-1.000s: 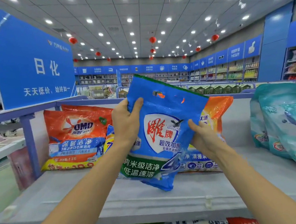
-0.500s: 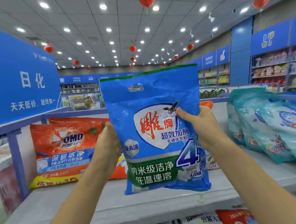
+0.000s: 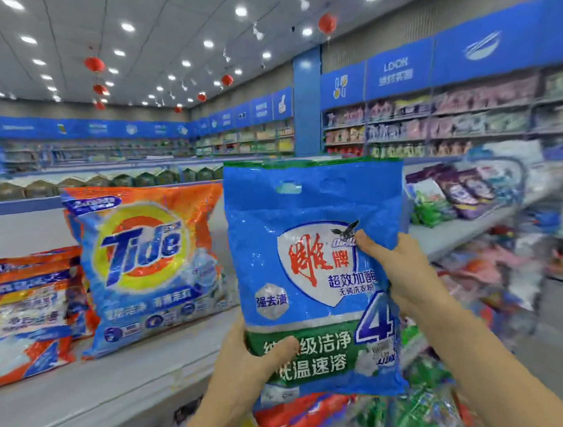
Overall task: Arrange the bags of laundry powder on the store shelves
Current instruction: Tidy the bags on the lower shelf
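- Head view: the left hand [image 3: 253,360] is gripping the blue bag [image 3: 310,245] of laundry powder at its lower left corner. The thumb is lying across the green band on the front and the other fingers are hidden behind.
- The right hand [image 3: 403,277] is pinching the bag's right edge about halfway up. Its thumb is pressing on the front beside the shield logo, with the fingers wrapping behind.
- The bag is hanging upright between the two grips, front facing the camera. It is in the air, out in front of the shelf [image 3: 100,385], and is not resting on the board.
- Step in hand, as I am judging it: bringing the bag to a standing spot on the shelf.
- The powder is probably sitting low, so the left grip should be taking the weight while the right fingers are steadying the upper half. Base down first, then lean it back.
- Left of the left fingers, the Tide bag [image 3: 147,260] is standing upright on the shelf, near the held bag but apart from it. Further left, orange bags [image 3: 18,314] are lying stacked.
- Bare board is showing between the Tide bag and the left fingers, which is likely the open room.
- The shelf's front edge is running left of and below the left wrist, so the bag's bottom corner could be catching there.
- Right of the right fingers, purple bags [image 3: 453,193] are leaning on a shelf, well apart.
- Below both hands, lower bags [image 3: 299,418] are crowding the next shelf down, too blurred for reading.
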Demonstrator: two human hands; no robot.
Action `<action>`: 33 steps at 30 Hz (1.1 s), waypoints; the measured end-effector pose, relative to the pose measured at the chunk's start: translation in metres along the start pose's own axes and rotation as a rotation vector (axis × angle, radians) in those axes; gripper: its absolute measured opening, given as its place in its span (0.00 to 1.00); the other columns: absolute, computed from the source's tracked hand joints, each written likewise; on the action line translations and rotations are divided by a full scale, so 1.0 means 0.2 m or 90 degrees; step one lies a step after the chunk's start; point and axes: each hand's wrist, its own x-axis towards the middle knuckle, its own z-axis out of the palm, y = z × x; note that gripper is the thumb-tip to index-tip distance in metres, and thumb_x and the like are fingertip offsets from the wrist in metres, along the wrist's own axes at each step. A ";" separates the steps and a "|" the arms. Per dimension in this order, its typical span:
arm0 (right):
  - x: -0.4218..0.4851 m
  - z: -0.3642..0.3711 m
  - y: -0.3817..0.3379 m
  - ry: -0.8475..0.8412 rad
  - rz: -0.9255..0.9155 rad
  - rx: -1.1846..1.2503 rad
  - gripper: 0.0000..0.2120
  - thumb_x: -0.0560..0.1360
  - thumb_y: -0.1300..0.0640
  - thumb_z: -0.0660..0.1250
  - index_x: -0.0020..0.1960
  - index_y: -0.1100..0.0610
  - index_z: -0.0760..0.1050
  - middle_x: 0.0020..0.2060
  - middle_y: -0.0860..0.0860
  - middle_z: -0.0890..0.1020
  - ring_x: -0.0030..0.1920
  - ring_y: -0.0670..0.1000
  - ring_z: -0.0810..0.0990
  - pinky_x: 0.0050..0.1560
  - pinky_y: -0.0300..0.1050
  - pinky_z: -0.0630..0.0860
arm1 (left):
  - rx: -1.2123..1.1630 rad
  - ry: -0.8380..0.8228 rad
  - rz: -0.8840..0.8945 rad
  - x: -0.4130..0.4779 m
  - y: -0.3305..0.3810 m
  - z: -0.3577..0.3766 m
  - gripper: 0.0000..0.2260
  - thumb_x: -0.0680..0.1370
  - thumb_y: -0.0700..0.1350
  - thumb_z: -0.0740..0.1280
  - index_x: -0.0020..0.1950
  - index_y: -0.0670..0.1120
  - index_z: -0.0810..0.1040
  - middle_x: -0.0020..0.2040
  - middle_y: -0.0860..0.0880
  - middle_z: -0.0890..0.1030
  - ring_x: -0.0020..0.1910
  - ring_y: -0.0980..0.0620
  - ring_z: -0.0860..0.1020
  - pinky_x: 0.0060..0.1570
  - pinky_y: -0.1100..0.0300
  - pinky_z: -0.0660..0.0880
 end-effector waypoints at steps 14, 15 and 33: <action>0.34 -1.63 0.31 0.011 0.142 -0.036 0.11 0.75 0.54 0.63 0.51 0.58 0.80 0.47 0.57 0.85 0.48 0.58 0.84 0.50 0.54 0.79 | 0.070 -0.040 -0.022 0.36 -0.42 1.51 0.16 0.70 0.28 0.70 0.46 0.49 0.78 0.30 0.65 0.81 0.32 0.72 0.78 0.33 0.77 0.71; 0.39 -1.69 0.34 0.012 0.141 -0.040 0.11 0.76 0.54 0.63 0.51 0.57 0.80 0.46 0.55 0.85 0.48 0.56 0.84 0.48 0.52 0.81 | 0.072 -0.029 -0.021 0.40 -0.43 1.58 0.17 0.69 0.28 0.70 0.46 0.50 0.78 0.30 0.65 0.81 0.33 0.72 0.78 0.34 0.77 0.71; 1.54 -2.26 0.76 -0.063 0.159 -0.016 0.30 0.54 0.32 0.74 0.45 0.52 0.84 0.43 0.53 0.86 0.42 0.52 0.85 0.34 0.40 0.79 | 0.004 0.119 0.022 1.58 -0.40 2.30 0.11 0.68 0.57 0.70 0.46 0.55 0.74 0.45 0.62 0.80 0.35 0.74 0.76 0.32 0.78 0.69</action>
